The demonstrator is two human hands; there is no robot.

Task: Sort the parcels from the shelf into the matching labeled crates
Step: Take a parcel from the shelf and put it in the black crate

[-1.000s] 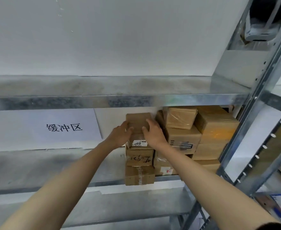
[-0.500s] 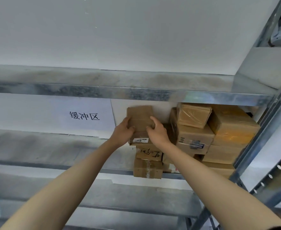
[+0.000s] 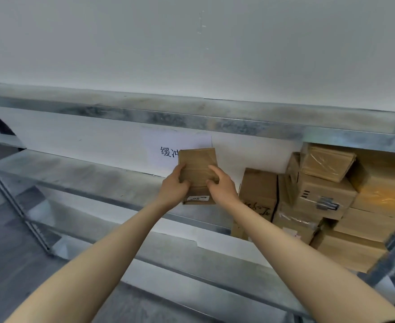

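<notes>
**Q:** What's on the left?

**Me:** Steel shelf (image 3: 70,176). Paper sign (image 3: 154,145) on the wall behind it; my parcel (image 3: 197,166) hides part of the writing.

**Q:** Your hands?

**Me:** Left hand (image 3: 173,188) grips the parcel by its left edge, fingers curled round. Right hand (image 3: 223,188) grips the right edge, thumb on top. Two hands, I judge, to keep it level and its white label (image 3: 196,198) facing me for reading.

**Q:** Where is the parcel?

**Me:** Held up in front of the shelf, left of the stack (image 3: 320,199), apart from it.

**Q:** The stack?

**Me:** Brown boxes packed at the shelf's right end. More to sort, I reckon. No crates in view; I must turn to find the match.
</notes>
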